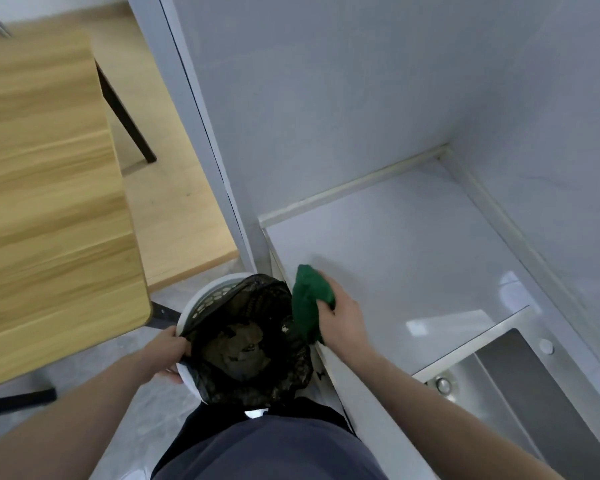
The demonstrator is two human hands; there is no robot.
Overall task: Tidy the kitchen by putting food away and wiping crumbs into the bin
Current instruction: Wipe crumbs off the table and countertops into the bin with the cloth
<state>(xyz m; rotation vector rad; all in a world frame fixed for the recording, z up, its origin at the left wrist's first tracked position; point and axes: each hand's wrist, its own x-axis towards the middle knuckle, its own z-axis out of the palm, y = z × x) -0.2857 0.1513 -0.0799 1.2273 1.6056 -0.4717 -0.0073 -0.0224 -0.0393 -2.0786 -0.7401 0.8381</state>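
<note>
While I look down from above, the pale countertop [413,258] fills the view from one to four o'clock, and the white bin [201,306] with its black liner sits below its edge at six o'clock. My left hand [172,351] grips the bin's rim at eight o'clock. My right hand [340,317], fingers curled round the green cloth [310,299], rests at the counter's edge, the cloth hanging lengthwise over the bin just to its left.

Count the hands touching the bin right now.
1. The left hand grips the rim of the bin. The right hand holds the green cloth at the counter edge beside it.
</note>
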